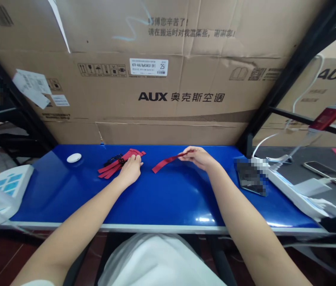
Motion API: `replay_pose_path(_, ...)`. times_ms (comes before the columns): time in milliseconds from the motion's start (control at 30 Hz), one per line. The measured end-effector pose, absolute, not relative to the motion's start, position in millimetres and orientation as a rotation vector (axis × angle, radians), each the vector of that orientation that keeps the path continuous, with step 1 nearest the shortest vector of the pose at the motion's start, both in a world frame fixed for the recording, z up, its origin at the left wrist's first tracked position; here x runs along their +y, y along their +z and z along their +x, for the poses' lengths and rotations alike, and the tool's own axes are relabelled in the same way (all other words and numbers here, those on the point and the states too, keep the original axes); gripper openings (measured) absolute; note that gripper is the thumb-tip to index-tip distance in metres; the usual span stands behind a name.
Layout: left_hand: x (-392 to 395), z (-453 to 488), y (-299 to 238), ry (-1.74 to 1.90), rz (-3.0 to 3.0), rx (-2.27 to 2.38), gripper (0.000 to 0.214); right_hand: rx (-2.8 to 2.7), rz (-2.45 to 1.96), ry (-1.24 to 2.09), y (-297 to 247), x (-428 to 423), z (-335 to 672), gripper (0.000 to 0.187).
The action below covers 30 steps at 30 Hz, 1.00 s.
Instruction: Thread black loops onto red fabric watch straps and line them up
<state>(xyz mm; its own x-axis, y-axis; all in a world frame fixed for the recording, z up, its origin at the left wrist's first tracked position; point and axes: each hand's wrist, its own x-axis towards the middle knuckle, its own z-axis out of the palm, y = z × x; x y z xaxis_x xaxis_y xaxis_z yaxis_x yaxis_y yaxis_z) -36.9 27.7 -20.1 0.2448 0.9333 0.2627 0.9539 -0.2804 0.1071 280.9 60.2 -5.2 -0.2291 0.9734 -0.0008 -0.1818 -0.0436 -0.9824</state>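
Note:
A pile of red ribbon strips [112, 166] with a small black cord lies on the blue table [168, 198]. My left hand [131, 168] rests on the pile's right end, fingers stretched onto the strips. My right hand [197, 156] pinches one end of a single red ribbon strip [168, 161], which runs down-left from the fingers onto the table.
A white round object [74, 157] sits at the table's back left. Large cardboard boxes [162, 91] stand behind. A phone [250, 176] and a white power strip [293, 190] lie at the right, a white device [1, 194] at the left edge.

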Motion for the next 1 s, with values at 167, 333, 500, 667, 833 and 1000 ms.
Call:
replay_pose_path(167, 41.6, -45.5, -30.9, -0.758, -2.565, -1.726, 0.018, -1.462, -1.105, 1.314, -1.6, 61.0, 311.9, 0.015)
replay_pose_path(333, 47.9, -47.2, -29.8, -1.049, -2.618, -1.772, 0.014, -1.642, -1.352, 0.983, 4.3, 60.9, 334.1, 0.012)
replay_pose_path(500, 45.8, -45.2, -25.0, -1.254, -2.604, -1.917, 0.013, -1.633, -1.58, 0.72, -1.5, 69.5, 338.4, 0.019)
replay_pose_path(667, 52.7, -46.5, -31.8, -1.507, -2.634, -1.944, 0.014, -1.831, -1.68, 0.663, -8.4, 72.7, 341.2, 0.03)
replay_pose_path(833, 57.2, -45.6, -32.0, -1.687, -2.616, -1.947, 0.015, -2.105, -1.574, 0.413, -7.2, 59.2, 307.5, 0.034)
replay_pose_path(1000, 51.3, -38.7, -25.7, -1.876, -2.704, -1.941, 0.023, -2.354, -1.352, 0.555, -8.5, 43.9, 242.1, 0.025)
